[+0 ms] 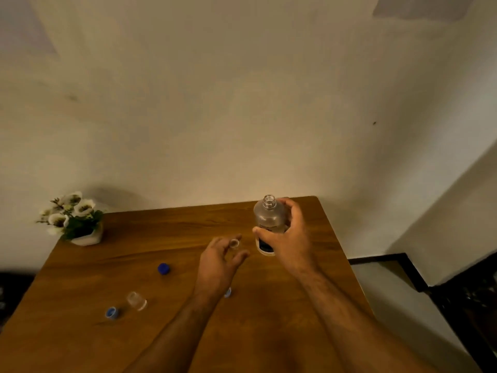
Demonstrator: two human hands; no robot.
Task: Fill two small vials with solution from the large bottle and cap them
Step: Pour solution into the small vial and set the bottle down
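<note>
Right hand (pixel 289 238) wrapped round the bottle (pixel 269 222), thumb across the label, fingers curled behind, neck open and uncapped, base looking close to or on the table (pixel 188 332) near the far right corner. Left hand (pixel 219 262) just beside it, around a small vial (pixel 234 243) at the fingertips; fingers loosely bent, mouth of the vial showing between them, but cannot tell if pinched firmly or only touched. Second vial (pixel 136 300) well apart, down at front left, seemingly tilted or on its side, with a pale blue cap (pixel 111 312) just beside it. Darker blue cap (pixel 163 268) out in the middle, another bit of blue (pixel 228 292) peeking from under the left wrist. Flower pot (pixel 80 227) off at the far left corner, out of harm's way. Now the risks, judged from here: wide bottle neck against a tiny vial mouth, so a quick tip likely to overshoot and flood the wood. Loose hold on the vial likely to let it topple the moment liquid hits. Left wrist hovering over that hidden cap, so a sweep back could flick it off the edge. Front vial, if truly lying down, free to roll toward the near edge. Dim light and clear glass making fill level hard to read, so overfilling quite possible.
</note>
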